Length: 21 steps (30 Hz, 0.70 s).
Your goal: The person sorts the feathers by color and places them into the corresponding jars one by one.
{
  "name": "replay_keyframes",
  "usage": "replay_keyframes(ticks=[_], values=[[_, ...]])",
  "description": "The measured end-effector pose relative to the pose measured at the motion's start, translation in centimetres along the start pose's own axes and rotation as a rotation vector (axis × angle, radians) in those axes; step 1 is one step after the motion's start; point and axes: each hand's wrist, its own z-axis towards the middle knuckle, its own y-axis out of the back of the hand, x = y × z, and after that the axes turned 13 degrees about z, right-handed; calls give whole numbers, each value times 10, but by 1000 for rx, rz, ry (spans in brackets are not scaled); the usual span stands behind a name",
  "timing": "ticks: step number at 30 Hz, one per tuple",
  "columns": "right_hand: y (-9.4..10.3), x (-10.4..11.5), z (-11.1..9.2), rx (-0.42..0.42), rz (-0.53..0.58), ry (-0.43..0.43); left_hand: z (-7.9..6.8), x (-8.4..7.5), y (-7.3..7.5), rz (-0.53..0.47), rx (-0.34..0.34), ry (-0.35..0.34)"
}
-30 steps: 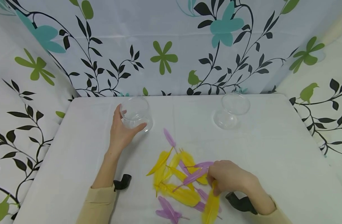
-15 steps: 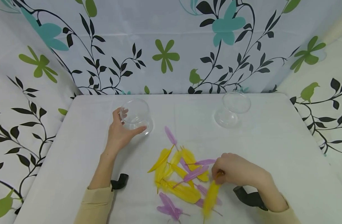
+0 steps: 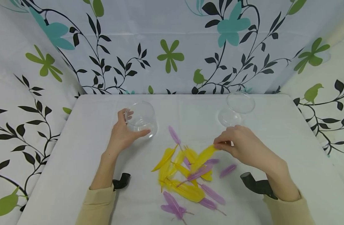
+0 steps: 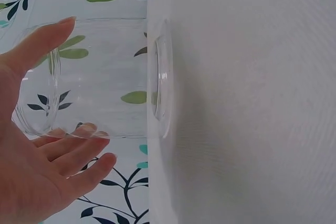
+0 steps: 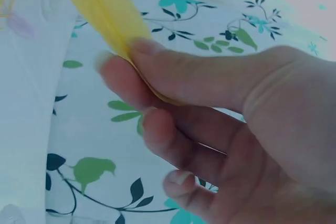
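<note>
My left hand (image 3: 121, 134) holds a clear jar (image 3: 142, 117) at the left rear of the table. In the left wrist view, the thumb lies along one side of the jar (image 4: 105, 77) and the fingers along the other. A yellow feather (image 3: 203, 157) is pinched by one end between the thumb and forefinger of my right hand (image 3: 246, 150). Its free end slants left over a loose pile of yellow feathers (image 3: 186, 191) and purple feathers (image 3: 212, 194). The right wrist view shows the pinched feather (image 5: 105, 9) close up; the other fingers curl loosely.
Another clear jar (image 3: 240, 103) stands at the right rear, beyond my right hand. One purple feather (image 3: 228, 170) lies apart, right of the pile. Black wrist pieces (image 3: 257, 186) sit at both cuffs. A patterned cloth (image 3: 172, 75) hangs behind the white table.
My right hand has risen and moved away from me with the yellow feather, whose free end swung from the near side to the left. My left hand stays around the jar.
</note>
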Motion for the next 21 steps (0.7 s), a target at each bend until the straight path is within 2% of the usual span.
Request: replay_keyframes(ticks=[5, 9, 13, 17, 21], values=[[12, 9, 26, -171, -25, 94, -3, -1, 4, 28, 19, -13], [15, 15, 48, -265, -66, 119, -5, 0, 7, 62, 40, -32], [12, 25, 71, -320, -104, 153, -7, 0, 9, 92, 51, -50], [4, 37, 95, -366, -174, 232, -8, 0, 10, 98, 59, -64], [-8, 51, 117, -373, -269, 277, -8, -1, 10, 95, 61, -71]])
